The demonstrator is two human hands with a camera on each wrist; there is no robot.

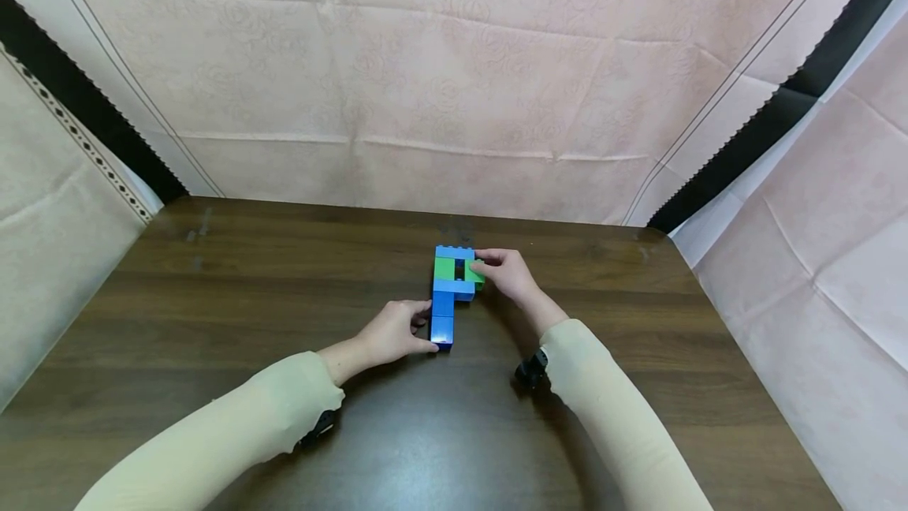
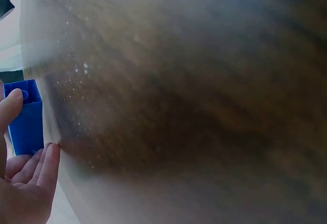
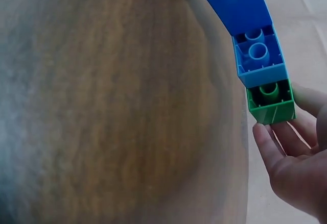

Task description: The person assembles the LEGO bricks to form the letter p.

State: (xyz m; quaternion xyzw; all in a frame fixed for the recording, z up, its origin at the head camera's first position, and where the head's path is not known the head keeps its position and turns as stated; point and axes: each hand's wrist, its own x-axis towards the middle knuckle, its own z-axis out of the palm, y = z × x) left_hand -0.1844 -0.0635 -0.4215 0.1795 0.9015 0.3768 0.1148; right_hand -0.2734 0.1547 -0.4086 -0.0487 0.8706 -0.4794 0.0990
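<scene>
A shape of joined toy building blocks lies at mid-table in the head view. Its stem is made of blue blocks (image 1: 443, 304); above stand a left green block (image 1: 444, 268) and a right green block (image 1: 478, 284), framing a small gap under a blue top block (image 1: 451, 251). My left hand (image 1: 393, 331) grips the stem's near end, the thumb over the hollow underside of the end block (image 2: 26, 127). With thumb and fingers, my right hand (image 1: 512, 273) pinches the right green block, whose hollow underside shows in the right wrist view (image 3: 271, 101).
The brown wooden table (image 1: 284, 259) extends on all sides of the blocks. Behind it hangs a pale patterned cloth (image 1: 440, 85), with black strips (image 1: 773, 117) at its sides. Dark wrist devices (image 1: 532, 369) sit at both sleeves.
</scene>
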